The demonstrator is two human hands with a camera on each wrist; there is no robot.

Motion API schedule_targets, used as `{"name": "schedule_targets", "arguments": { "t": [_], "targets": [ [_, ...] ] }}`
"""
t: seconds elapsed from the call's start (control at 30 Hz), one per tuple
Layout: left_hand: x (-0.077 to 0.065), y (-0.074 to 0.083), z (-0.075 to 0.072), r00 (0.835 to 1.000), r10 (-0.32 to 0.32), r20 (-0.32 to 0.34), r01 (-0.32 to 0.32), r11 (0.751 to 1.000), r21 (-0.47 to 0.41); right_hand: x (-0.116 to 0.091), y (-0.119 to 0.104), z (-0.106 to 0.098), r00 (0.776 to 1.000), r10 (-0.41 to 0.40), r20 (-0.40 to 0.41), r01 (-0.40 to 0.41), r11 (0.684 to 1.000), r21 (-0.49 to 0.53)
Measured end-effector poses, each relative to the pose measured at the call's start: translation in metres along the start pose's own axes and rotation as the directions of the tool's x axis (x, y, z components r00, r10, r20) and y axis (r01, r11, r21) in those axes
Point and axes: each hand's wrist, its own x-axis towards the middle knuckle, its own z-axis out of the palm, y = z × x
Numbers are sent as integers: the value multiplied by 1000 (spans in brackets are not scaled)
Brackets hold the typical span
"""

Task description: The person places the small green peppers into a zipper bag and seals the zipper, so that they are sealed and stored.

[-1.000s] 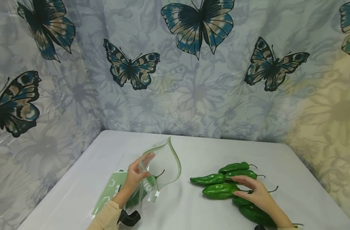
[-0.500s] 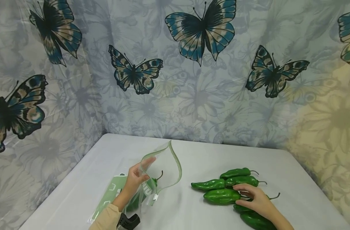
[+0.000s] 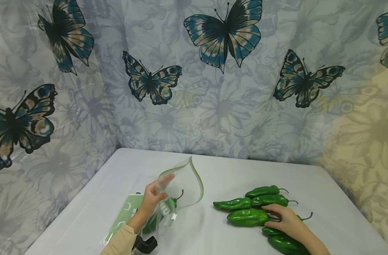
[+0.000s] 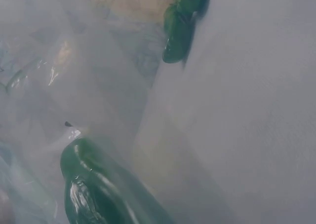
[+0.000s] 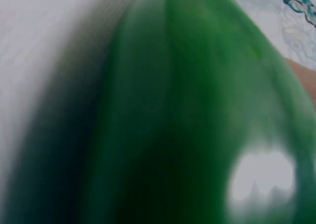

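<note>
In the head view, my left hand (image 3: 153, 198) holds a clear zip bag (image 3: 197, 177) by its side, its green-edged mouth gaping toward the right. Inside the bag is a green pepper (image 3: 152, 221) with its stem pointing up; the left wrist view shows this pepper (image 4: 98, 184) through the film. On the right, my right hand (image 3: 287, 221) grips the stem end of a long green pepper (image 3: 246, 217) between thumb and fingers. That pepper lies on the table. A large green pepper (image 5: 197, 110), blurred, fills the right wrist view.
Several other green peppers lie around the right hand, including two behind it (image 3: 262, 191) and a large one (image 3: 287, 244) under the wrist. A flat green-printed package (image 3: 123, 212) lies beneath the left forearm. The white table (image 3: 206, 233) meets a butterfly-print cloth (image 3: 225, 131).
My right hand has moved slightly down onto the pepper's stem end, and its thumb and fingers have come in around it. The left hand keeps holding the bag. The head view has tilted a little.
</note>
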Motion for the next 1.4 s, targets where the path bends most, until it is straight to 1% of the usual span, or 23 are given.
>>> {"name": "schedule_targets", "arguments": {
  "t": [0.17,0.23,0.37,0.47,0.57,0.67,0.83,0.93,1.07,1.17,1.27,1.4],
  "targets": [
    [0,1,-1,1000,0,-4,0,1000,-11,3,-7,-4,997,64,53,-61,997,-56],
    [0,2,0,1000,-6,-9,6,1000,-11,4,-8,-6,995,78,59,-73,994,-88],
    [1,2,1,1000,-17,-20,17,1000,-15,3,-9,-7,995,80,52,-74,991,-108],
    [1,2,2,999,-34,-22,34,999,-15,2,-8,-6,997,63,38,-59,992,-115],
    [1,0,1,999,-38,-30,37,999,-13,1,-7,-4,999,38,31,-34,992,-118],
    [2,-1,1,999,-20,-40,20,1000,-15,1,-6,-4,1000,2,20,0,992,-129],
    [2,-1,1,999,3,-41,-4,1000,-13,3,-6,-4,996,-84,-13,82,989,-124],
    [3,0,1,999,4,-42,-4,1000,-12,3,-7,-5,995,-100,-24,97,989,-114],
    [4,1,-1,999,1,-49,-1,1000,-2,3,-10,-5,996,-86,-28,83,994,-76],
    [5,3,-2,999,-10,-50,10,1000,1,3,-13,-4,997,-69,-42,69,998,1],
    [4,4,-2,999,-21,-48,21,1000,1,2,-14,-3,996,-57,-71,63,995,81],
    [3,4,-2,998,-27,-48,28,1000,6,2,-14,-2,994,-50,-98,64,987,144]
  ]
}}
